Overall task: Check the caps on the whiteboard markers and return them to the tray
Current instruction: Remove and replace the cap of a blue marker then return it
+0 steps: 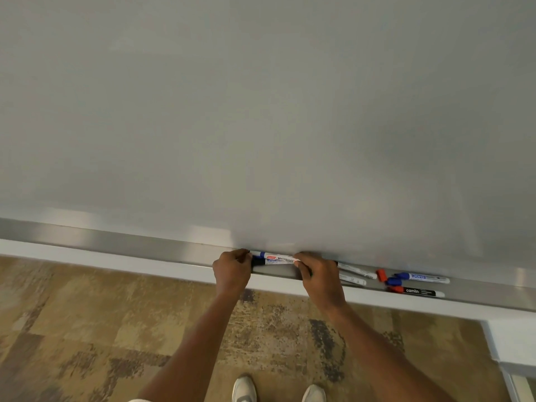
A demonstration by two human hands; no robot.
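Observation:
Two white markers lie side by side over the metal tray (121, 242): a blue-capped marker (278, 257) behind and a black-capped marker (271, 262) in front. My left hand (232, 271) grips their cap ends and my right hand (319, 275) grips their other ends. To the right in the tray lie two white markers (356, 270), whose caps my right hand hides. Further right are a loose red cap (381, 275), a blue-capped marker (420, 277) and a black Camlin marker (417, 292) with a red cap.
The whiteboard (261, 111) fills the upper view. A white ledge (87, 258) runs under the tray. Below it is patterned brown carpet (87, 329), with my two white shoes (245, 388) at the bottom. A white panel (513, 340) stands at the lower right.

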